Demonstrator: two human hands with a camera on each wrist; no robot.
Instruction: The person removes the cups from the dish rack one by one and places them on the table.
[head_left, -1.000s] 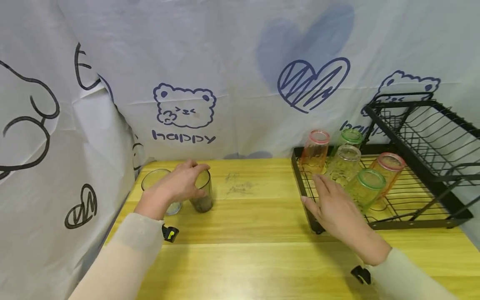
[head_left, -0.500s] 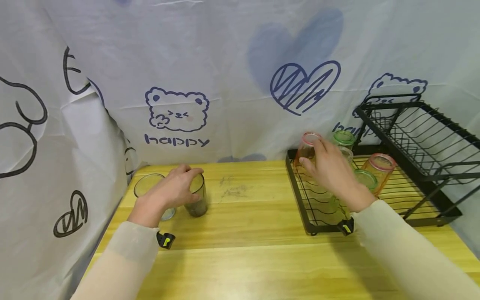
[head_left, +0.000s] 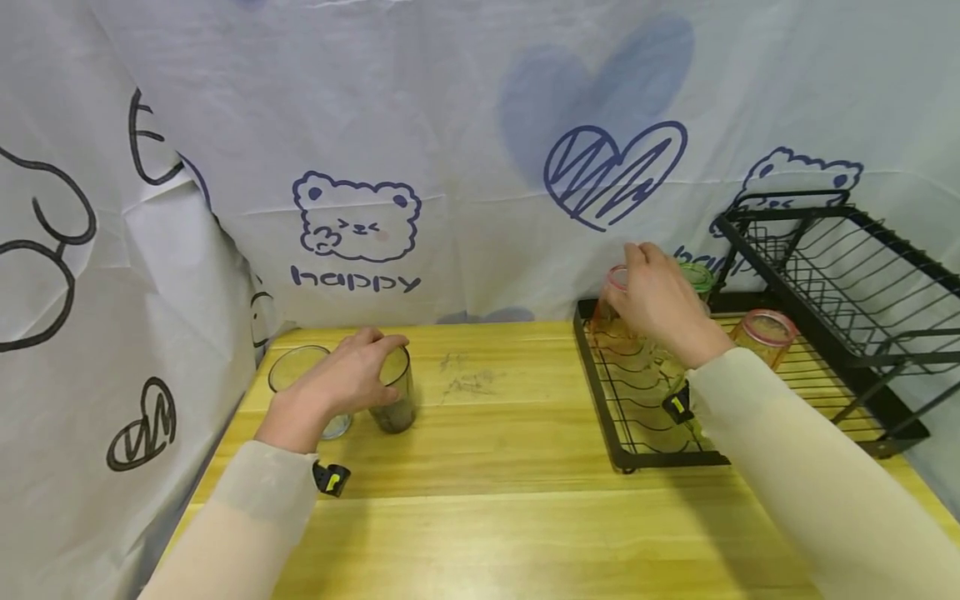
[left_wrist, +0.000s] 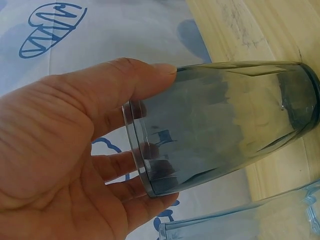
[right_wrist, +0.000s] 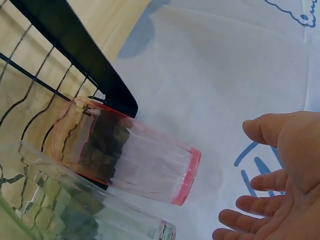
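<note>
1. Smoky grey glass makes up the tumbler [left_wrist: 225, 120] at ten o'clock from the middle of the worktop [head_left: 480, 475]; the left grip [head_left: 341, 377] is clamped around its mouth, thumb against one wall, fingers behind the rim.
2. Stiff, smooth and probably light, this tumbler should be slippery and brittle; holding just below the rim, thumb opposite fingers, looks sound.
3. At nine o'clock from it, just beside, stands a clear glass [left_wrist: 245, 222] with a pale blue tint.
4. Between one and two o'clock from the worktop's middle, the right grip [head_left: 663, 296] has thumb and fingers apart, touching nothing in the right wrist view.
5. Nearest that grip is a pink-rimmed tumbler [right_wrist: 150, 162], apparently mouth down on the black wire rack [head_left: 606, 408]. It too should be rigid and breakable; its upper walls, under the pink band, offer the easiest hold.
6. Beside it sits a faceted clear tumbler [right_wrist: 85, 210]; a green-rimmed tumbler [head_left: 699, 277] lies at three o'clock from the pink-rimmed one, and an orange tumbler [head_left: 763, 333] with a red rim at four.
</note>
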